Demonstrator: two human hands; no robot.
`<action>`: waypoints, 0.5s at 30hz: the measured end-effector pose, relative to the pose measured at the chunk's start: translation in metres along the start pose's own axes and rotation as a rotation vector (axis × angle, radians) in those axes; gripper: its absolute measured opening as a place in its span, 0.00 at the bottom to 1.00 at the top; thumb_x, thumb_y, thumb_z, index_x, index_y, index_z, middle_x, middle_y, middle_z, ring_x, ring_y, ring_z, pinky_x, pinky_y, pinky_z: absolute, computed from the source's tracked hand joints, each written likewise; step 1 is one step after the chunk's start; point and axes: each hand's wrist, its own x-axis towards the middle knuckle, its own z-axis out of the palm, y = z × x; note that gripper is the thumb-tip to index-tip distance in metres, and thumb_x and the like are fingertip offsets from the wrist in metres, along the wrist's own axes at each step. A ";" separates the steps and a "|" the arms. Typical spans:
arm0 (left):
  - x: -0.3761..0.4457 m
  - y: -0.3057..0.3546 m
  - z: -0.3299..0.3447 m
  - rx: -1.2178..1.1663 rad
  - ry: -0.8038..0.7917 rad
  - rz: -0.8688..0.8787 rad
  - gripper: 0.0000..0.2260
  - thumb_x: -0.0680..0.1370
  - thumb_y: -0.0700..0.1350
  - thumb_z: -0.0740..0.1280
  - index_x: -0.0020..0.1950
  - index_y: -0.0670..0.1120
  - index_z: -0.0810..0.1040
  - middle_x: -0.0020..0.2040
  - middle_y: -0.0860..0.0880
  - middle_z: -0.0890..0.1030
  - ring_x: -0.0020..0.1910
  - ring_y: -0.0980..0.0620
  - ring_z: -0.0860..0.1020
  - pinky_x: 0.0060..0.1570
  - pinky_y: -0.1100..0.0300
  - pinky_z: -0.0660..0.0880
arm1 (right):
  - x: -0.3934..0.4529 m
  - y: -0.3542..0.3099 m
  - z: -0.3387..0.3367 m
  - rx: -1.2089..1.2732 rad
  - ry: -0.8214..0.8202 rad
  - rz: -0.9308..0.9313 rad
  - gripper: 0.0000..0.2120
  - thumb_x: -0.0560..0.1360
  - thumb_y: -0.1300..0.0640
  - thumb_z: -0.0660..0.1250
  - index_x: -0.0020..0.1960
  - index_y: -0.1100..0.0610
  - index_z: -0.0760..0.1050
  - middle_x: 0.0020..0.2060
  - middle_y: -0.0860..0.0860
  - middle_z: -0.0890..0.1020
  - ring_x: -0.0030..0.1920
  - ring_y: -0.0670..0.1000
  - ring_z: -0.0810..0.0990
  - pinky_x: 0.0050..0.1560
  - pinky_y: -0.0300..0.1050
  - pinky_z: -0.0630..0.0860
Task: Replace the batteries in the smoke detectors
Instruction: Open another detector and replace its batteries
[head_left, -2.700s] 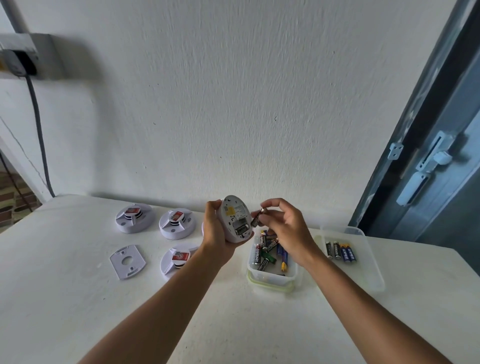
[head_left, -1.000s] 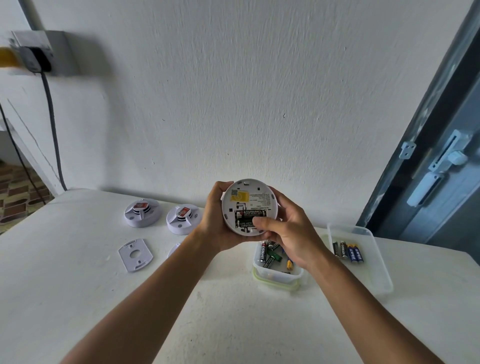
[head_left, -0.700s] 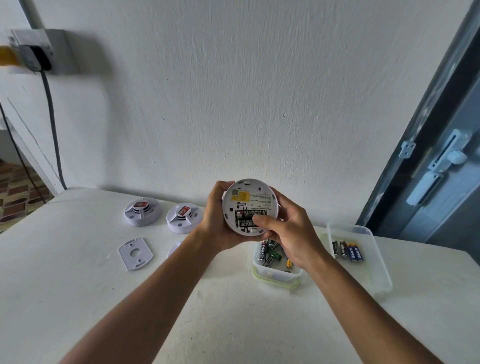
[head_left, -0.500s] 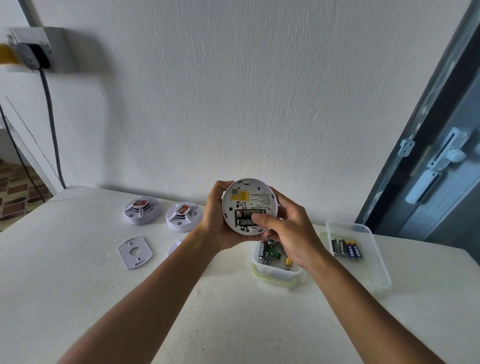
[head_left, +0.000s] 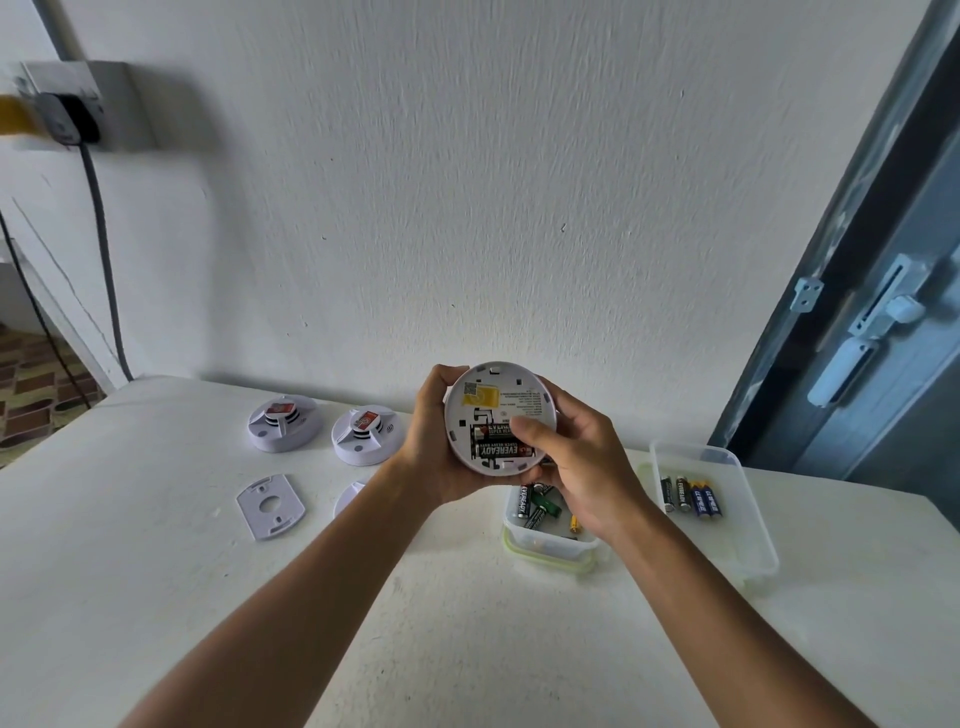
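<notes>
Table (head_left: 156, 597): white, bears everything below.
Left hand (head_left: 434, 447): fingers curled round the left edge of the detector, held up off the table.
Right hand (head_left: 582, 457): fingers wrapped behind the detector's right edge, thumb pressing on the batteries.
Detector (head_left: 493, 395): round, white, back toward the camera, yellow sticker near the top; held between both hands above the box.
Batteries (head_left: 493, 447): two black cells side by side in the open bay.
Box (head_left: 550, 553): clear, green-rimmed, just below the hands, loose cells inside.
Tray (head_left: 753, 540): clear, right of the box, four cells in a row.
Plate (head_left: 270, 505): flat white mount, left.
Spare detectors (head_left: 283, 422): two near the wall, a third partly hidden by the left arm.
</notes>
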 end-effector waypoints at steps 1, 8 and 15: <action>-0.001 0.000 0.000 0.000 -0.002 0.000 0.27 0.76 0.59 0.51 0.50 0.44 0.84 0.50 0.39 0.82 0.51 0.39 0.77 0.48 0.46 0.75 | 0.000 0.000 -0.001 0.004 -0.003 -0.002 0.16 0.74 0.65 0.70 0.57 0.49 0.80 0.48 0.54 0.84 0.48 0.56 0.84 0.30 0.43 0.77; -0.001 -0.005 0.002 0.001 -0.026 -0.010 0.27 0.76 0.58 0.49 0.49 0.44 0.83 0.48 0.39 0.81 0.47 0.40 0.77 0.46 0.49 0.73 | -0.001 0.002 -0.006 0.010 -0.001 0.029 0.19 0.72 0.67 0.71 0.59 0.51 0.80 0.49 0.57 0.84 0.47 0.59 0.83 0.31 0.44 0.77; -0.001 -0.008 0.008 0.000 -0.048 -0.030 0.27 0.76 0.59 0.49 0.50 0.43 0.83 0.48 0.39 0.81 0.46 0.42 0.77 0.45 0.50 0.73 | -0.004 0.000 -0.014 0.027 -0.007 0.038 0.22 0.70 0.69 0.71 0.60 0.52 0.79 0.53 0.61 0.82 0.48 0.61 0.84 0.36 0.53 0.81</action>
